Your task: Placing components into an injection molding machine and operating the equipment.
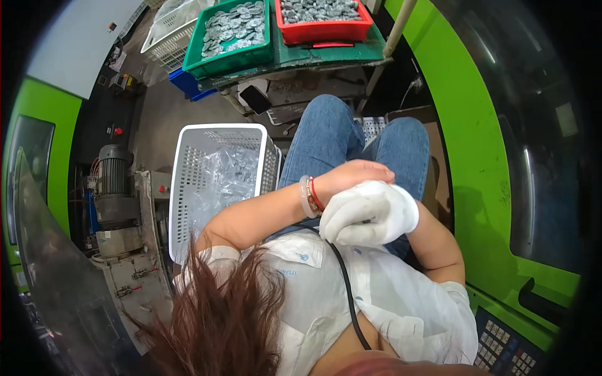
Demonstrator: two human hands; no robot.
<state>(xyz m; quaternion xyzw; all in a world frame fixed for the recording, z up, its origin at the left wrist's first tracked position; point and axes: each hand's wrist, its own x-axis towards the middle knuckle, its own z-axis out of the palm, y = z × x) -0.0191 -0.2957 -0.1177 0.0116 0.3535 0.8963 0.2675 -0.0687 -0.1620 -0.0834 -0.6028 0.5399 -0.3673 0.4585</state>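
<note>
Both of my hands meet above my lap. My left hand (353, 177) is bare, with bracelets at the wrist. Its fingers are bent and held together against the far side of the glove, and their tips are partly hidden. A white work glove (390, 212) covers my right hand (360, 216), its cuff at the wrist. The gloved fingers curl inward and point left. Whatever either hand holds, if anything, is out of sight.
A white plastic basket (177, 188) holding clear plastic bags stands left of my legs. Ahead, a green tray (235, 64) and a red tray (326, 32) of round metal pieces sit on a worktable (288, 57). Green machine panels (480, 156) rise at right; a motor (115, 169) is at left.
</note>
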